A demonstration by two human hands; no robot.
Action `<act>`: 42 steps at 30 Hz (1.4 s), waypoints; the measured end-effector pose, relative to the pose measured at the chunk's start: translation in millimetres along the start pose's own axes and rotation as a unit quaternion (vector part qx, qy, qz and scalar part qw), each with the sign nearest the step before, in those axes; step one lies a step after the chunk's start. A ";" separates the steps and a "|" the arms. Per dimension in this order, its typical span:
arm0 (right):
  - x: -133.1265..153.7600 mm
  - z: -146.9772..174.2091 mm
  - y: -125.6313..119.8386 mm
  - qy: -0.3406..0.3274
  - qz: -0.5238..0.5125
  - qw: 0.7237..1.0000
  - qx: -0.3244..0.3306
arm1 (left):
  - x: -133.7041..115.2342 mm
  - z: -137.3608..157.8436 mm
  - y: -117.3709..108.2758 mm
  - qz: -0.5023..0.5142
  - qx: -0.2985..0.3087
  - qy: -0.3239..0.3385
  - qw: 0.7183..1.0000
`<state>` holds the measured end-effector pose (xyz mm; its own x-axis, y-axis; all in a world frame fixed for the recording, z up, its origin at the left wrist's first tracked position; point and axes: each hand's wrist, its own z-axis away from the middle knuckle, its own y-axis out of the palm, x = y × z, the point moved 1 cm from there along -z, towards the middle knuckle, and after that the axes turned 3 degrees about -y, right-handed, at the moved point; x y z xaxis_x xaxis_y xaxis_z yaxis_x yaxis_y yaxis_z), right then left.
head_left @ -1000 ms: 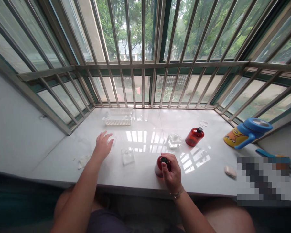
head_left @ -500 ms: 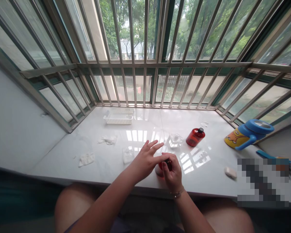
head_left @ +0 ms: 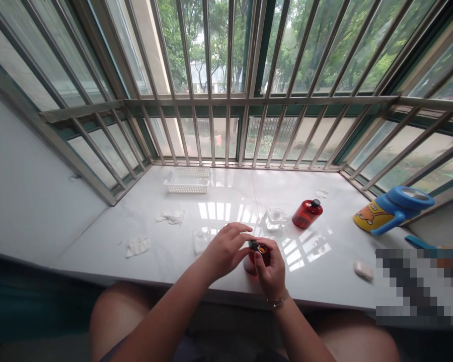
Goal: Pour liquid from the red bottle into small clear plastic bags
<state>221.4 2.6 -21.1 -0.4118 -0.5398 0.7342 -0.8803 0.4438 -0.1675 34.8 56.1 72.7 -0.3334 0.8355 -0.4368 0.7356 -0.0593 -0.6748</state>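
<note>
Near the front edge of the counter, a red bottle (head_left: 250,266) stands with its round mouth uncovered. My right hand (head_left: 272,266) is wrapped round the bottle's upper part and hides much of it. A small black cap (head_left: 252,245) sits beside the mouth, pinched between thumb and forefinger of my left hand (head_left: 228,250). Past my hands is a small clear box (head_left: 275,219). To its right, a second red bottle (head_left: 307,214) has a black cap on. Partly behind my left hand lies a clear, flat piece (head_left: 201,241).
A white perforated basket (head_left: 187,182) stands near the barred window. Crumpled white tissues (head_left: 138,247) lie at left. On the right are a blue and yellow cup (head_left: 390,210) with a handle, a pale soap-like block (head_left: 363,271) and a blurred-out patch.
My left fingers have drawn together and now pinch the black cap. The bottle's mouth now shows. My right hand stays round the bottle, and the view has shifted slightly.
</note>
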 end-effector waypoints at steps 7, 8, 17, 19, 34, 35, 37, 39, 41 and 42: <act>-2.5 1.2 -0.2 -0.007 0.005 1.000 -0.003 | 28.1 67.7 -52.4 0.249 -0.203 -0.344 0.882; -2.7 1.3 -0.1 -0.007 0.005 1.000 -0.004 | 37.4 80.2 -60.4 0.244 -0.223 -0.378 0.865; -1.7 2.1 1.0 -0.002 0.016 1.000 -0.010 | 117.3 151.4 -112.1 -0.132 -0.073 -0.511 0.846; -1.0 1.9 1.1 -0.006 0.017 1.000 -0.010 | 133.2 155.0 -118.4 -0.173 -0.046 -0.512 0.840; -1.7 2.2 1.0 0.000 0.009 1.000 -0.008 | 176.3 173.2 -120.7 -0.327 0.037 -0.395 0.858; -1.6 2.1 0.8 0.000 0.009 1.000 -0.007 | 173.5 173.2 -120.2 -0.327 0.037 -0.395 0.858; -1.4 2.1 0.0 0.003 0.007 1.000 -0.004 | 165.4 171.0 -118.1 -0.322 0.022 -0.389 0.863; -1.4 2.5 -1.0 0.007 0.006 1.000 -0.001 | 153.2 165.4 -113.0 -0.295 -0.012 -0.372 0.880; -1.5 3.6 -1.2 0.011 0.008 1.000 0.000 | 137.5 156.5 -104.1 -0.244 -0.048 -0.352 0.902; -1.5 4.5 -0.7 0.013 0.011 1.000 0.000 | 129.1 151.1 -98.3 -0.214 -0.060 -0.344 0.912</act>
<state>221.6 -0.1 -25.0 -0.4246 -0.5115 0.7470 -0.8714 0.4549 -0.1839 -169.7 87.3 -7.3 -0.8661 0.2254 -0.4462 0.4966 0.2861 -0.8194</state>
